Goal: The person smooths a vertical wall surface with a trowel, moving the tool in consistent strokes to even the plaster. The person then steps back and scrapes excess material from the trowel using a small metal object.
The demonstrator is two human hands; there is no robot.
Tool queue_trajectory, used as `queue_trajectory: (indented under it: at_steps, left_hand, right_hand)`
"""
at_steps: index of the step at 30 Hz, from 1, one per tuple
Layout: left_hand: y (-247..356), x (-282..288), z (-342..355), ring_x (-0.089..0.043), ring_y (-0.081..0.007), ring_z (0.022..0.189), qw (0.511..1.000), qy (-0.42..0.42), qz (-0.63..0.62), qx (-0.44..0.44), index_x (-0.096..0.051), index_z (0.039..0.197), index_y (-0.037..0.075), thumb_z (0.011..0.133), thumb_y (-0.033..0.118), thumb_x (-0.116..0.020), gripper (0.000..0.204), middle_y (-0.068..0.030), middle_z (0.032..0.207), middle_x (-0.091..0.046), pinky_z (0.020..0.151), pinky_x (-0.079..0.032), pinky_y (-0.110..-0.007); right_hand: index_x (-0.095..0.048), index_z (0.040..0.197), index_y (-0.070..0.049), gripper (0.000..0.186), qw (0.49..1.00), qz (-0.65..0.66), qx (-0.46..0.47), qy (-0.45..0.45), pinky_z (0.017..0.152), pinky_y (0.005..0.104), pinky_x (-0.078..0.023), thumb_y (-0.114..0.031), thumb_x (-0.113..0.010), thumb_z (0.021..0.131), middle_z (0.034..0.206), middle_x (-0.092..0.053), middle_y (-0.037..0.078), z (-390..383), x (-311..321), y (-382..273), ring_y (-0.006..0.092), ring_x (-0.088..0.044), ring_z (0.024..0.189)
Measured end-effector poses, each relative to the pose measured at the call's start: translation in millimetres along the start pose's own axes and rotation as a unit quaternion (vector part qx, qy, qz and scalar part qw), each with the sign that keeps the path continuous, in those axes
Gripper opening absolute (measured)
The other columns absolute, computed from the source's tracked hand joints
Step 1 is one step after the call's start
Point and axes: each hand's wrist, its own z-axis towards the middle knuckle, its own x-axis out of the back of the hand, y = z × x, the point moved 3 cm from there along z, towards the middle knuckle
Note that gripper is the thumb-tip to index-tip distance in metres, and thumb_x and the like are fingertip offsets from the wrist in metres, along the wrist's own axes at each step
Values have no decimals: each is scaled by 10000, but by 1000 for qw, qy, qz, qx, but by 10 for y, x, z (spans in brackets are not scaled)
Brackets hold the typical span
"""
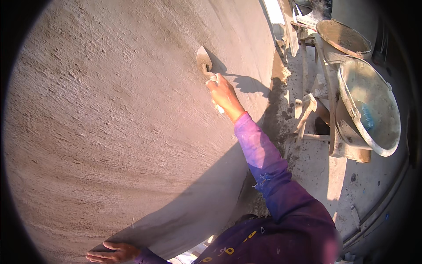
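Observation:
A plastered grey wall (114, 114) fills the left and middle of the view, rough and streaked, in sun with shade along its lower part. My right hand (222, 92), its arm stretched out in a purple sleeve, grips the handle of a small metal trowel (203, 56). The trowel's blade lies at the wall's upper middle and casts a shadow to the right. My left hand (114, 253) rests on the shaded wall at the bottom left, fingers stretched out and holding nothing.
At the right stand a dirty round bucket (343, 33) and a larger pale bucket (387, 127) with a blue plastic bottle (365, 114) inside, among worn wooden supports (305, 110). The dusty floor (351, 189) runs along the wall's foot, with scraps on it.

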Motion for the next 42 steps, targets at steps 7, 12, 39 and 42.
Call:
queue_trajectory:
  at_steps: [7, 12, 39, 42]
  left_hand:
    - [-136, -37, -58, -372, -388, 1609, 1000, -13, 27, 2, -398, 1684, 45, 1145, 521, -508, 727, -192, 1744, -378, 1284, -369, -528]
    - [-166, -65, -56, -366, -394, 1612, 1000, -8, 18, -2, -392, 1689, 52, 1143, 538, -498, 739, -193, 1740, -385, 1273, -374, -545]
    - [-181, -46, -156, -368, -363, 1623, 998, -12, 27, 49, -415, 1690, 79, 1134, 580, -486, 753, -142, 1749, -401, 1284, -313, -605]
    - [-165, -60, -122, -370, -367, 1621, 999, -2, 10, 40, -412, 1693, 83, 1131, 596, -480, 764, -145, 1748, -403, 1289, -304, -605]
  right_hand:
    - [-540, 1472, 59, 576, 999, -4, 37, 6, 525, 384, -519, -294, -638, 1027, 860, -681, 135, -41, -154, 212, 190, -640, 594]
    - [-562, 1417, 39, 510, 998, 12, 56, 17, 512, 380, -523, -293, -635, 1038, 864, -673, 126, -186, -272, 18, 192, -642, 586]
    - [-504, 1319, 114, 457, 976, 191, 0, -102, 470, 393, -534, -245, -601, 1052, 884, -661, 167, -347, -373, -891, 209, -652, 558]
    - [-501, 1337, 124, 475, 982, 168, -12, -85, 458, 404, -535, -248, -606, 1062, 905, -676, 185, -430, -366, -705, 219, -666, 542]
